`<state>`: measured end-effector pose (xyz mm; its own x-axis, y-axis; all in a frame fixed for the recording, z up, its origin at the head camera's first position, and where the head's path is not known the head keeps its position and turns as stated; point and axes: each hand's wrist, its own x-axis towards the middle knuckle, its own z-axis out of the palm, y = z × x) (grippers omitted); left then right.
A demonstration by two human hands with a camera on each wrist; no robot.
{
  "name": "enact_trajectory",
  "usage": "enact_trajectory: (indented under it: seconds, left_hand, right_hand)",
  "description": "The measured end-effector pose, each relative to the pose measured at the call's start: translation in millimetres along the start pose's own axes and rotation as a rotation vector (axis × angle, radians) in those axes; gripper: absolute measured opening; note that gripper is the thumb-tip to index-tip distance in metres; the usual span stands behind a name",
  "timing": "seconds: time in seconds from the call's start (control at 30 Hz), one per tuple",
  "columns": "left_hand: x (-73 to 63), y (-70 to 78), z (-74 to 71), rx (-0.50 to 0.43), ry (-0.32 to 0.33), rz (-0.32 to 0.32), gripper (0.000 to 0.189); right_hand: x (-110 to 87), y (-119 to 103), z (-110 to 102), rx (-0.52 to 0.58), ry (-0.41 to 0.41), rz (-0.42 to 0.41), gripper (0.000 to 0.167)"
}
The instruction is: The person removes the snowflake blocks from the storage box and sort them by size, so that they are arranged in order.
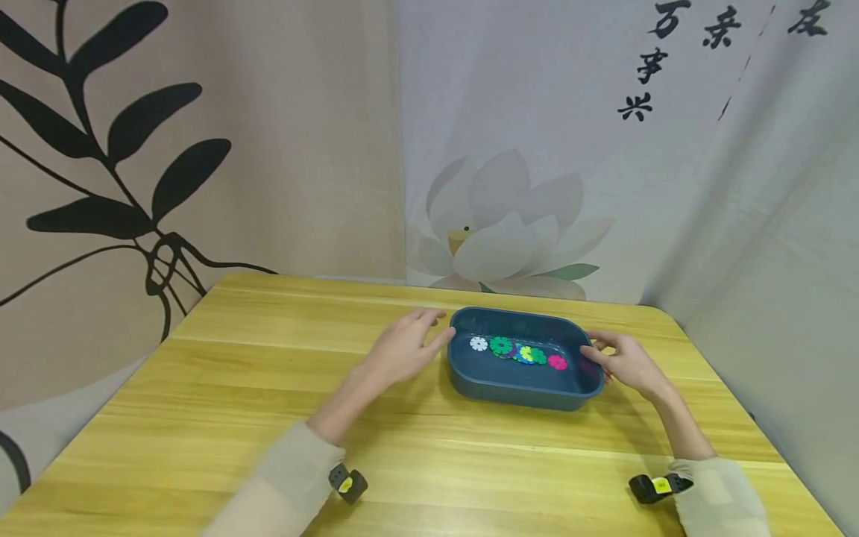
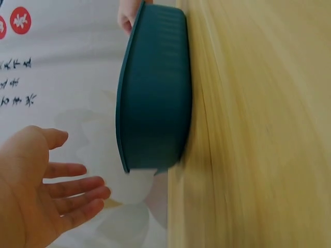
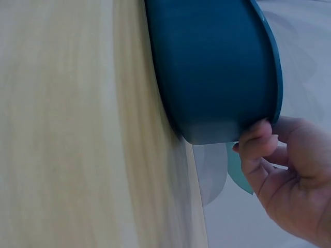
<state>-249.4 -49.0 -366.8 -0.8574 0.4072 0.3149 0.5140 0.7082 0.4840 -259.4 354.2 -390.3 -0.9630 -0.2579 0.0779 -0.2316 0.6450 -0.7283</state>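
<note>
A dark blue-green oval basin [image 1: 517, 384] sits on the wooden table. Several flat, notched discs lie in a row on its floor, among them a white disc [image 1: 479, 344], a green disc [image 1: 500, 345] and a pink disc [image 1: 557, 362]. At the basin's right end, my right hand [image 1: 627, 364] pinches the rim, thumb inside and curled fingers beneath it, as the right wrist view shows. My left hand [image 1: 406, 347] is beside the left end with fingers extended. In the left wrist view a gap separates that hand [image 2: 44, 191] from the basin [image 2: 155, 93].
The light wooden table [image 1: 221, 388] runs back to a printed cloth backdrop [image 1: 322, 149] with leaves, a lotus and dark characters. Another cloth [image 1: 778, 261] hangs along the right side. Each wrist carries a small black camera, like the left one [image 1: 349, 483].
</note>
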Motion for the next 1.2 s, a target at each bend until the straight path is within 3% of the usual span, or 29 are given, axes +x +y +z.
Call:
enact_trajectory:
  seconds: [0.37, 0.7, 1.2]
  left_hand:
    - [15.2, 25.5, 17.9, -0.053, -0.081, 0.025, 0.043]
    - [27.8, 34.1, 40.5, -0.076, -0.202, 0.019, 0.042]
    - [54.6, 34.9, 70.2, -0.086, -0.274, -0.135, 0.041]
  right_hand:
    - [2.8, -5, 6, 0.03, -0.019, 0.005, 0.054]
    - [5.3, -11, 12, 0.057, -0.045, -0.007, 0.048]
    - [6.5, -11, 16, 0.038, -0.046, -0.011, 0.052]
